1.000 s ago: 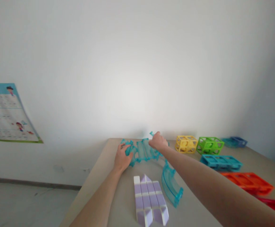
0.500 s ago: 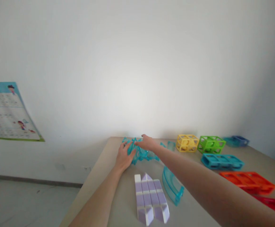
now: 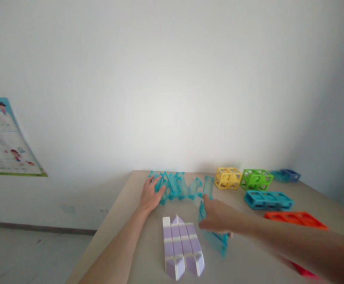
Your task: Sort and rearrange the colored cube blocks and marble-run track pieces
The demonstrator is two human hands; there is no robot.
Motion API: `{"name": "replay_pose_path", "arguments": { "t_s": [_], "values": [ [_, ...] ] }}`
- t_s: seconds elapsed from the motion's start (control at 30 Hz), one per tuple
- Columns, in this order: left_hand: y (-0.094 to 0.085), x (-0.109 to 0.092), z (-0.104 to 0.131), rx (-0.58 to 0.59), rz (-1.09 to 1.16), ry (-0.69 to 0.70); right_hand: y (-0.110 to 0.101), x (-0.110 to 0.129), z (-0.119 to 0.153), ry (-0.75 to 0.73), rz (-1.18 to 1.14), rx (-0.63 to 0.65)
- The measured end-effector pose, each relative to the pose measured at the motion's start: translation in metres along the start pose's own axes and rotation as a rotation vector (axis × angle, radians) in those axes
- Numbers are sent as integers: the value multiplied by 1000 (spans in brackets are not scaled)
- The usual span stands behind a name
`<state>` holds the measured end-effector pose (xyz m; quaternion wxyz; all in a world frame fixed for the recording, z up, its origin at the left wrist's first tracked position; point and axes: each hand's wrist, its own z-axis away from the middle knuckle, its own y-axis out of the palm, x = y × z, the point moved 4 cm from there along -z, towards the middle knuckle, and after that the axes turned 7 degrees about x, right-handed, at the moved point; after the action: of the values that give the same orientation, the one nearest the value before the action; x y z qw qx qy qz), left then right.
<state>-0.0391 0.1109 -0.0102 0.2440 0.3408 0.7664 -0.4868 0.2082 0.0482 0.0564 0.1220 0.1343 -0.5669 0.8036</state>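
A row of translucent blue track pieces (image 3: pixel 176 187) lies at the back of the table. My left hand (image 3: pixel 151 194) curls around the left end of this row, thumb and fingers on the pieces. Nearer to me and to the right is a curved translucent blue track piece (image 3: pixel 217 240). My right hand (image 3: pixel 219 215) is closed over it from above, covering its middle. Between my forearms sits a flat block of lilac and white segments (image 3: pixel 182 244). Another blue piece (image 3: pixel 208 186) stands just behind my right hand.
Along the right are yellow (image 3: pixel 227 178) and green (image 3: pixel 256 179) open-frame cubes, a teal frame (image 3: pixel 268 200), an orange frame (image 3: pixel 296 219) and a dark blue piece (image 3: pixel 291 175). The wall (image 3: pixel 172 98) is behind the table. A poster (image 3: pixel 9 138) hangs at left.
My right hand has drawn back from the blue row, toward me and to the right, onto the curved piece. The left hand keeps its place at the row. My view has shifted slightly rightward.
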Motion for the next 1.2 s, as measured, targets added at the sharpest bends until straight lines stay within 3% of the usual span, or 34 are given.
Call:
{"name": "replay_pose_path", "arguments": {
  "t_s": [0.07, 0.17, 0.23, 0.37, 0.5, 0.67, 0.83, 1.03, 1.2],
  "values": [
    [0, 0, -1, -4, 3, 6, -16, 8, -13, -29, -103, 31],
    [-3, -5, 0, -7, 15, 34, -44, 35, -39, -114, -258, -30],
    [-7, -14, 4, -16, 30, 111, -52, 58, -55, -181, -375, -80],
    [-15, -35, 16, -3, 35, 364, -33, 100, -74, -332, -573, -107],
    [-18, -37, 17, -26, 39, 345, -6, 113, -79, -408, -692, -87],
    [-11, -26, 8, -83, 19, 256, 1, 102, -90, -359, -735, -106],
    [-8, -21, 5, -113, -91, 253, -5, 74, -107, -157, -572, -226],
    [-7, -26, 9, -26, -124, 277, -7, 42, -107, 71, -346, -322],
    [-2, -27, 19, 65, -213, 101, -7, 22, -105, 269, -273, -327]
  ]
}}
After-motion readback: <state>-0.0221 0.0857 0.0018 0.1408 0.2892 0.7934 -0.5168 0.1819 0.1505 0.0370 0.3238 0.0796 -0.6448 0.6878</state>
